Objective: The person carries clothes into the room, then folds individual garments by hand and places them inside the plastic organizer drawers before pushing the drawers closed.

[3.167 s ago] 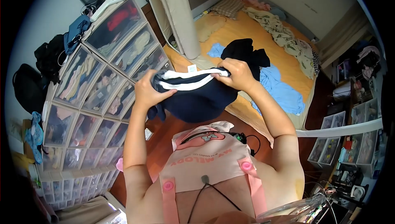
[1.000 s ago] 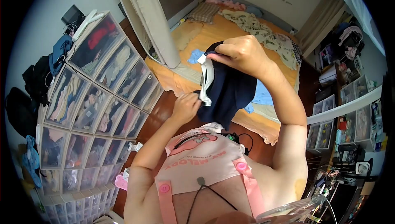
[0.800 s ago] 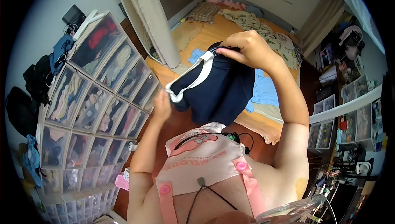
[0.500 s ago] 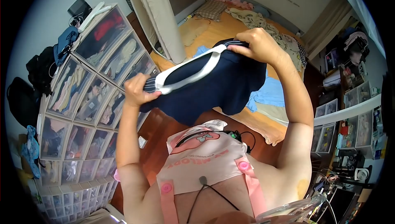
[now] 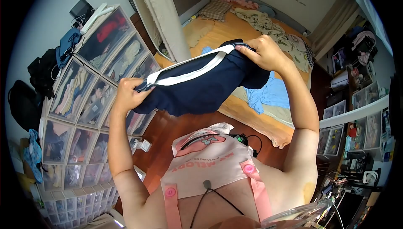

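Note:
A navy blue garment (image 5: 197,92) with a white-trimmed neck opening hangs in the air between my two hands; it looks like a shirt. At its left end, my left hand (image 5: 131,93) pinches the striped shoulder edge beside the white trim (image 5: 184,79). The other shoulder edge is gripped by my right hand (image 5: 264,52), thumb along the near side. The cloth is stretched taut along the top and droops loosely below. Its lower part and far side are partly hidden by folds.
Clear-fronted storage drawers (image 5: 90,98) full of clothes rise on my left. Ahead lies a bed (image 5: 235,27) with an orange sheet, and a light blue cloth (image 5: 270,94) on its near end. Shelves (image 5: 369,132) with bins stand at the right. A beige curtain (image 5: 161,19) hangs by the bed.
My left hand has moved left and slightly outward, pulling the neck opening wider and flatter. My right hand has shifted a little right. The garment's lower edge has risen.

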`<state>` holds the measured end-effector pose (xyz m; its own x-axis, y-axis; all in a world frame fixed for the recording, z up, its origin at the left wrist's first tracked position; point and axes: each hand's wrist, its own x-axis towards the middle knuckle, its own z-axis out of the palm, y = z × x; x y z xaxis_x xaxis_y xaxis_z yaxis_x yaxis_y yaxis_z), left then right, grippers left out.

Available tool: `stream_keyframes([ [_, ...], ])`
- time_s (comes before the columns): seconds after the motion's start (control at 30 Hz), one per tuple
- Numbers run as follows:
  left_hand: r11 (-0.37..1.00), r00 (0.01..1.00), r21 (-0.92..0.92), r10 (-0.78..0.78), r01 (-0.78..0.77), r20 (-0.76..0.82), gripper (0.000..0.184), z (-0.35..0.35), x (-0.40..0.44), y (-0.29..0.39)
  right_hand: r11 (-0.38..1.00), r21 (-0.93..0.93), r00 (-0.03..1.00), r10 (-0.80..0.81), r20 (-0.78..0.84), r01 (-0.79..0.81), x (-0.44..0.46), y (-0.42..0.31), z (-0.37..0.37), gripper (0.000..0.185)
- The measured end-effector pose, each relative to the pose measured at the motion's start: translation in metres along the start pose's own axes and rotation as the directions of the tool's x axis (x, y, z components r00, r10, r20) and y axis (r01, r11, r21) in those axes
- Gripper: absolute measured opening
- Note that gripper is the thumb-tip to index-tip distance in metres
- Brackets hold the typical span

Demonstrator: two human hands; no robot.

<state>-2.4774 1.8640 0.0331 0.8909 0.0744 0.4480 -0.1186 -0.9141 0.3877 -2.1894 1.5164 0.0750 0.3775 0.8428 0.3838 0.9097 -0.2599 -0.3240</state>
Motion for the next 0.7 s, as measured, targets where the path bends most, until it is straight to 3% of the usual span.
stream_keyframes([
  [0.1, 0.917, 0.921, -0.120, -0.388, 0.381, -0.043, 0.054, 0.016, 0.006, -0.001, 0.974, 0.113, 0.980, 0.189, 0.053, -0.194, 0.003, -0.013, 0.007, 0.050],
  [0.2, 0.925, 0.912, -0.054, -0.381, 0.377, -0.151, 0.070, 0.037, 0.015, -0.003, 0.868, 0.297, 0.917, 0.375, 0.133, -0.398, 0.006, -0.029, 0.024, 0.052],
  [0.23, 0.878, 0.875, -0.017, -0.478, 0.478, -0.077, 0.057, 0.037, 0.019, -0.004, 0.840, 0.355, 0.912, 0.388, 0.133, -0.410, 0.008, -0.022, 0.039, 0.051],
  [0.27, 0.855, 0.856, -0.147, -0.511, 0.498, -0.075, 0.055, 0.046, 0.021, -0.013, 0.809, 0.412, 0.906, 0.401, 0.136, -0.420, 0.011, -0.015, 0.053, 0.049],
  [0.3, 0.816, 0.836, -0.273, -0.544, 0.509, -0.066, 0.053, 0.064, 0.020, -0.029, 0.728, 0.581, 0.918, 0.385, 0.090, -0.363, 0.013, -0.024, 0.065, 0.043],
  [0.33, 0.763, 0.816, -0.393, -0.576, 0.514, -0.051, 0.051, 0.074, 0.020, -0.034, 0.555, 0.706, 0.876, 0.436, 0.204, -0.441, 0.016, -0.022, 0.080, 0.036],
  [0.4, 0.577, 0.786, -0.630, -0.612, 0.520, 0.088, 0.042, 0.089, 0.022, -0.029, 0.393, 0.809, 0.868, 0.421, 0.265, -0.438, 0.021, -0.027, 0.103, 0.033],
  [0.47, 0.541, 0.789, -0.674, -0.605, 0.503, 0.103, 0.041, 0.104, 0.027, -0.022, 0.333, 0.825, 0.858, 0.409, 0.311, -0.457, 0.028, -0.037, 0.122, 0.030],
  [0.53, 0.567, 0.776, -0.621, -0.621, 0.541, 0.110, 0.042, 0.112, 0.035, -0.020, 0.450, 0.802, 0.907, 0.338, 0.253, -0.392, 0.038, -0.042, 0.157, 0.028],
  [0.6, 0.444, 0.754, -0.720, -0.635, 0.533, 0.167, 0.041, 0.123, 0.040, -0.020, 0.545, 0.801, 0.950, 0.298, 0.092, -0.248, 0.038, -0.063, 0.177, 0.025],
  [0.63, 0.445, 0.779, -0.753, -0.611, 0.485, 0.141, 0.040, 0.127, 0.045, -0.015, 0.636, 0.744, 0.965, 0.260, 0.041, -0.203, 0.038, -0.080, 0.171, 0.022],
  [0.7, 0.449, 0.800, -0.772, -0.586, 0.449, 0.125, 0.040, 0.132, 0.047, -0.004, 0.629, 0.771, 0.970, 0.234, -0.067, -0.099, 0.039, -0.099, 0.189, 0.025],
])
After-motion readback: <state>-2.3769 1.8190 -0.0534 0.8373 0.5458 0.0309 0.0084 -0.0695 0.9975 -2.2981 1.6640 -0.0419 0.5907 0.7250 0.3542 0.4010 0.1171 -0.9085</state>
